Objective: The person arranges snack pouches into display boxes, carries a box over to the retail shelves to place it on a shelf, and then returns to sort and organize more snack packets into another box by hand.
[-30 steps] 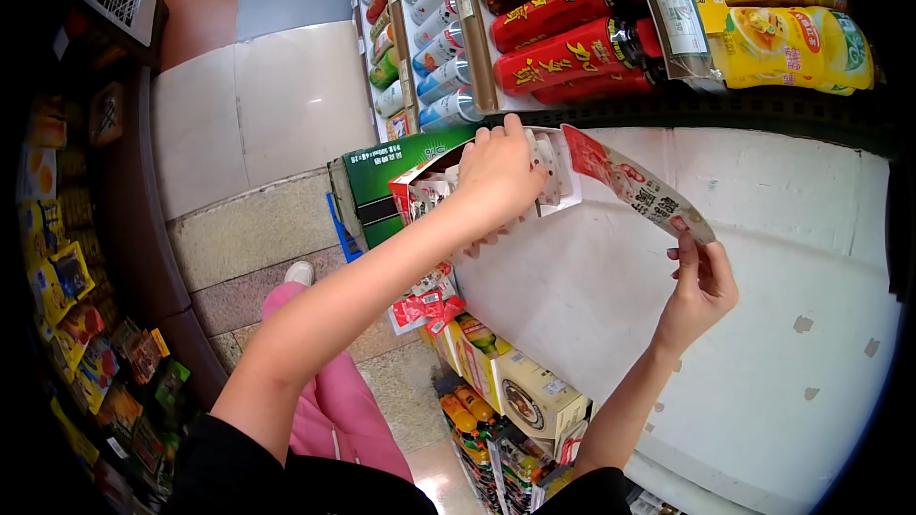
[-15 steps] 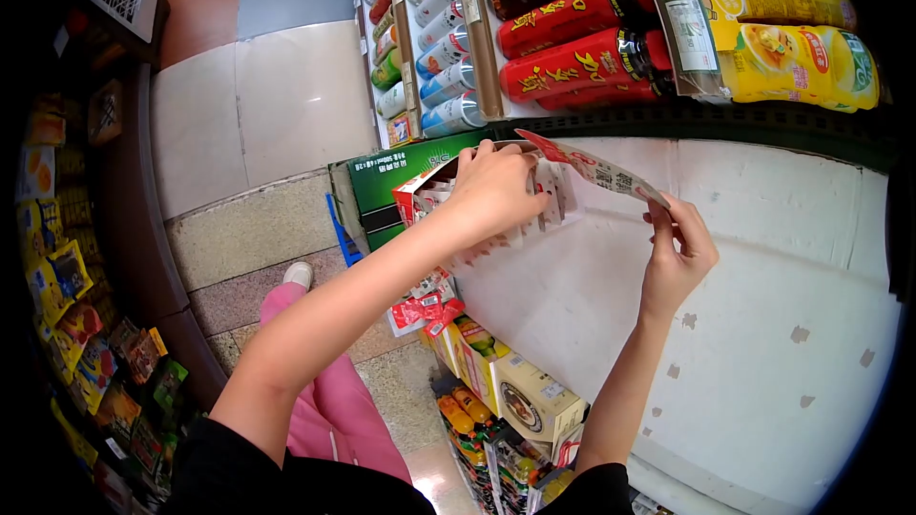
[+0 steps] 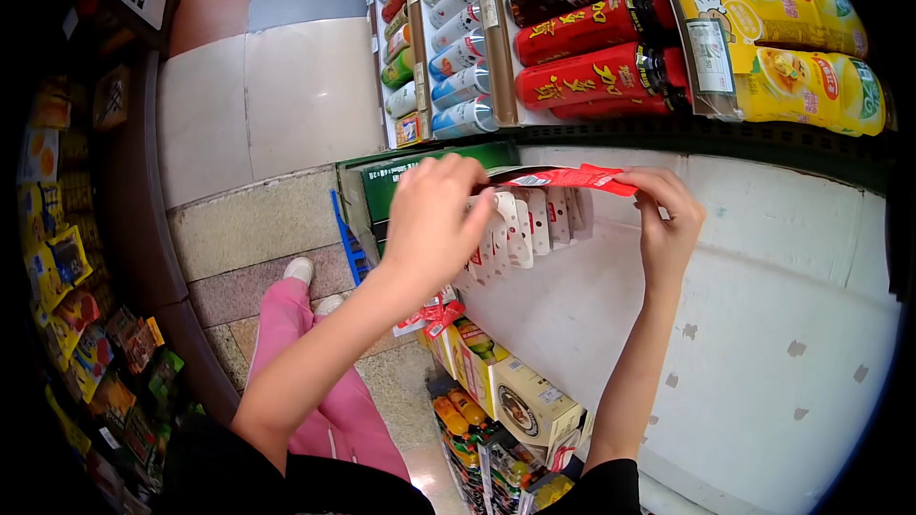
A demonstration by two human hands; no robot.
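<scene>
Red thin printed strip [image 3: 572, 177] is stretching along white dotted packets [image 3: 520, 227], near the far edge of a white worktop [image 3: 744, 324] spreading rightward. Right hand [image 3: 673, 208] is pinching its right end; left hand [image 3: 431, 215] is arching, its grip I cannot tell.

I saw red bottles [image 3: 584, 78] with dark caps just beside yellow packages [image 3: 811, 88]. Across the tiled floor [image 3: 200, 100] there were colourful snack packets [image 3: 69, 272], and a cream carton [image 3: 538, 408] was near orange bottles [image 3: 463, 412].

Before me: flat white shelf board [image 3: 763, 296], bright; pale polished floor tile [image 3: 426, 470], glaring; colourful plastic packets [image 3: 81, 319], dim; edges bowed, black.
</scene>
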